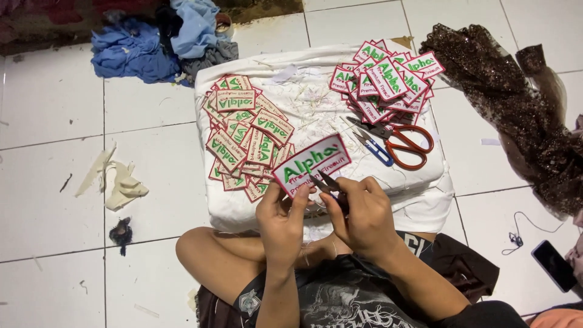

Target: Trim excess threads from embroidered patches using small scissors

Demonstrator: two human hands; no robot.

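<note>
the left hand [280, 212] pinches the near edge of an embroidered patch [311, 163], white with a red border, at the near edge of the white cushion [419, 182]. the right hand [359, 214] is clamped on a small thread snip [325, 182], its blades touching the patch's lower edge. the two hands sit close together. behind, on the cushion's left side, lies a patch pile [243, 130]. near the right edge lie red-handled scissors [404, 143] beside a blue snip [371, 147]. at the far right corner lies a second patch pile [385, 82].
</note>
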